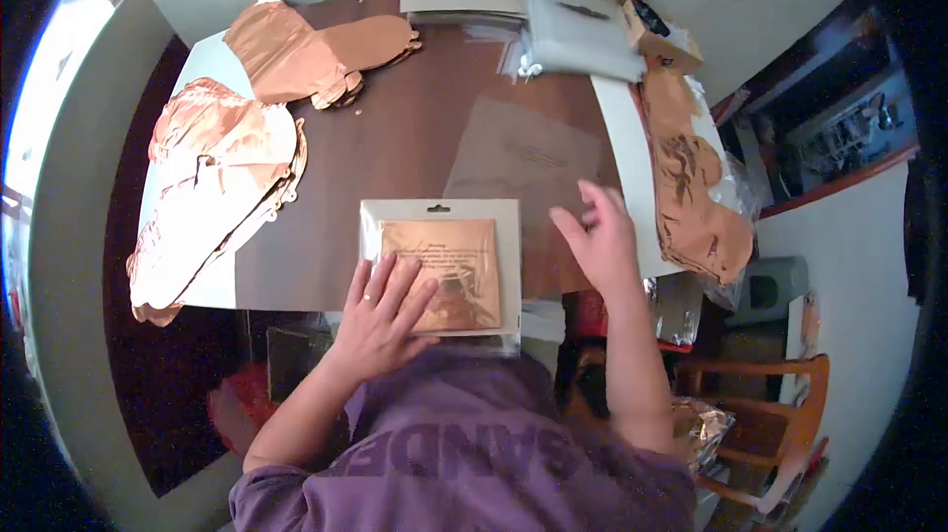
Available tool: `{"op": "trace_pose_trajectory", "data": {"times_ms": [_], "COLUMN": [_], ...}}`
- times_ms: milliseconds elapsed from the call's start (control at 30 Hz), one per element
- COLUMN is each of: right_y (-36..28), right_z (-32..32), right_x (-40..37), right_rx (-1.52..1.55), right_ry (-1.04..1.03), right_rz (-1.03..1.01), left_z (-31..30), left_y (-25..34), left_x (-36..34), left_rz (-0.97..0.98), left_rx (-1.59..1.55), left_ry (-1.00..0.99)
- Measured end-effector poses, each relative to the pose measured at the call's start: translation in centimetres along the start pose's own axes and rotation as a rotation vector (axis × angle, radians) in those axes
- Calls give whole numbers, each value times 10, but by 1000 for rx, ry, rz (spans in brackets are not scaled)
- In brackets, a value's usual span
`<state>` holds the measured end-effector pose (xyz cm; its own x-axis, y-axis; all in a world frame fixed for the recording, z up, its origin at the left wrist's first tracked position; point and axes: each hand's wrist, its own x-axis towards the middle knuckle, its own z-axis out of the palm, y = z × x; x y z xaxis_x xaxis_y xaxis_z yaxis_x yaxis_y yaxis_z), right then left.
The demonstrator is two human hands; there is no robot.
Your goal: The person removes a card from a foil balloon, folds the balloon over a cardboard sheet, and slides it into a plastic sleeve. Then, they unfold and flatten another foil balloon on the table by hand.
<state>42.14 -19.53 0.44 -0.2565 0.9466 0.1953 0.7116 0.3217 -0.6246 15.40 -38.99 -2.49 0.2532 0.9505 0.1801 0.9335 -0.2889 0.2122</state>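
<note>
A flat, square, copper-coloured foil packet (pixel 456 236) with printed text lies on a pale backing card (pixel 511 265) with a hang hole, at the table's near edge. Clear film seems to cover it. My left hand (pixel 390 320) rests flat on the packet's lower left, fingers spread, a ring on one finger. To the right of the card, my right hand (pixel 602 241) hovers over the table with thumb and fingers apart, holding nothing. Just beyond the card lies a translucent plastic bag (pixel 523 152) with faint print on it.
Flat copper foil balloons (pixel 212 176) are piled at the left, with more foil pieces (pixel 296 53) behind them. Another foil stack (pixel 691 186) lines the right edge. Clear bags (pixel 583 33) and cardboard boxes (pixel 662 38) stand at the back. A wooden chair (pixel 760 369) is at lower right.
</note>
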Motion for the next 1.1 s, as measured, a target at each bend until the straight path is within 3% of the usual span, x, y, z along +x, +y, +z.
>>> {"op": "trace_pose_trajectory", "data": {"times_ms": [33, 133, 233, 267, 367, 433, 533, 600, 700, 800, 967, 1033, 1100], "right_y": [2, -4, 13, 18, 13, 42, 35, 53, 82, 70, 115, 119, 63], "right_z": [11, 28, 43, 38, 2, -13, -45, -33, 6, 17, 25, 35, 9], "right_x": [19, 57, 87, 90, 130, 193, 268, 318, 345, 352, 378, 361, 305], "right_rx": [-173, -342, -247, -178, -62, 76, -354, -564, -716, -692, -686, -695, -295], "right_ry": [87, 27, -113, -88, 206, 295, 301, 230, 316, -3, -87, 430, 304], "right_rz": [-36, -31, -84, -250, -321, -194, -188, -86, -96, 160, 40, -279, -514], "left_z": [2, 1, 4, 0, -4, -10, -13, -13, -15, -15, -23, -14, -13], "left_y": [0, 2, 0, 0, -3, -4, -6, -7, -7, -7, -7, -10, -8], "left_x": [-2, -7, -9, -6, 4, 19, 38, 45, 50, 51, 54, 50, 48], "left_rz": [23, 15, -15, -19, -44, -30, -11, -11, -34, -51, -88, -84, -64], "left_rx": [16, 5, -43, -59, -128, -103, -114, -148, -168, -183, -256, -293, -296], "left_ry": [6, 16, 1, 3, 3, 1, -26, -34, -51, -77, -100, -68, -17]}}
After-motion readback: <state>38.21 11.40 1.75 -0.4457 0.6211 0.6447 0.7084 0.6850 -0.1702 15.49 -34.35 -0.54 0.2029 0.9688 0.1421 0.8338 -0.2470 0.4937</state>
